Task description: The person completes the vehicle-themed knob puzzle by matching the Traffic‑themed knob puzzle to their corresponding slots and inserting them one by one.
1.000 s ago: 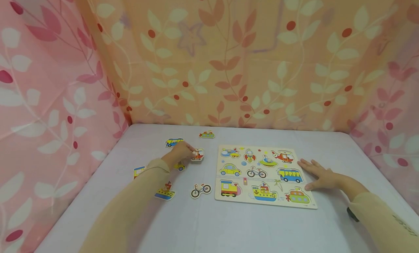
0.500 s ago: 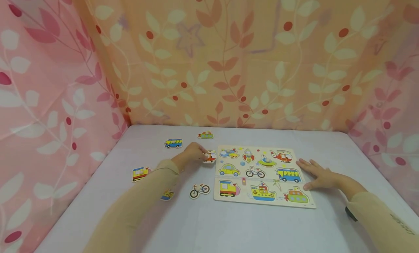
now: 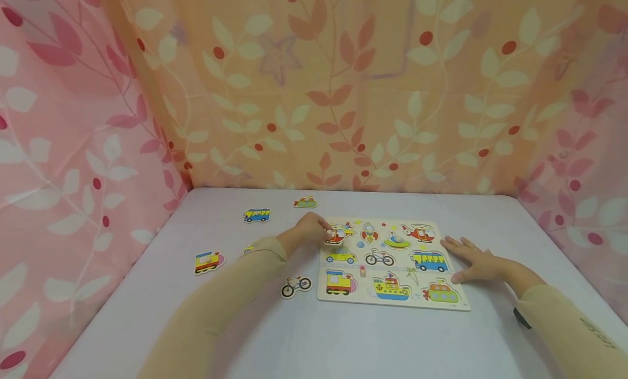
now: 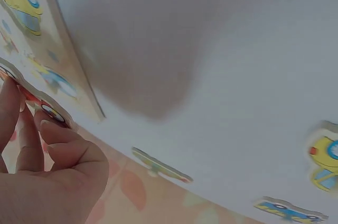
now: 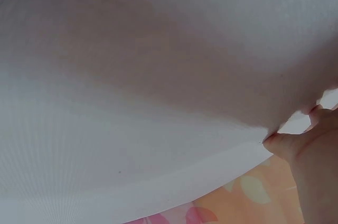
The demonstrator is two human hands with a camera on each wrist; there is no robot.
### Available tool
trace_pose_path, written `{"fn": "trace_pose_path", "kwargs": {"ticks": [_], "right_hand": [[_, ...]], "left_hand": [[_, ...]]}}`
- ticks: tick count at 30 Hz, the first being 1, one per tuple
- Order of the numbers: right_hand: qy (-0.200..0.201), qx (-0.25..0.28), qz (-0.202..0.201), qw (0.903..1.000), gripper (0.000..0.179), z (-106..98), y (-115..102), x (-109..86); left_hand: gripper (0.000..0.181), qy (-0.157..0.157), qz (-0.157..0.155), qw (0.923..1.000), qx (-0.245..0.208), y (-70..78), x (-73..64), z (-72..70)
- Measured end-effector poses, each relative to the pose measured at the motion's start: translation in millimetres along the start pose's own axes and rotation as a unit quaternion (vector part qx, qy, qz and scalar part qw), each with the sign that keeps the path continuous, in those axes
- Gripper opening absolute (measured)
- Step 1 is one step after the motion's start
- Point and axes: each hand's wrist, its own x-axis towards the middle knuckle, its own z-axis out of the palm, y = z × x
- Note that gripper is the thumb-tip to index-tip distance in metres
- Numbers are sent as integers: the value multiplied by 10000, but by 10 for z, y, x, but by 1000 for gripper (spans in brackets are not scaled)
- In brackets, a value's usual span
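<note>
My left hand pinches a red helicopter puzzle piece by its knob. In the head view the piece overlaps the upper left corner of the wooden puzzle board and partly covers the plane there. The left wrist view shows the fingers and thumb round the tilted helicopter piece, above the board's corner. My right hand lies with spread fingers at the board's right edge, fingertips on the rim. A rocket piece and a flying saucer piece, both with knobs, sit in the board.
Left of the board lie a bus piece, a submarine piece, a train piece and a bicycle piece. The left sleeve partly hides a car piece. Floral curtains stand behind and beside the table.
My left hand has carried the helicopter piece rightward from the loose pieces to over the board's upper left corner. The left sleeve now hides the ship piece. My right hand has stayed at the board's edge.
</note>
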Motion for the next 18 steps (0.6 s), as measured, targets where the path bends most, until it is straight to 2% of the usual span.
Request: {"fn": "trace_pose_path", "kwargs": {"ticks": [10, 16, 18], "right_hand": [[34, -7, -34, 10000, 105, -21, -39, -25], [32, 77, -54, 10000, 104, -15, -32, -36], [38, 88, -78, 9999, 104, -10, -35, -38]], "left_hand": [[10, -94, 42, 9999, -124, 288, -1, 223], [9, -87, 185, 9995, -225, 374, -18, 354], [9, -123, 145, 9993, -332, 396, -22, 392]]}}
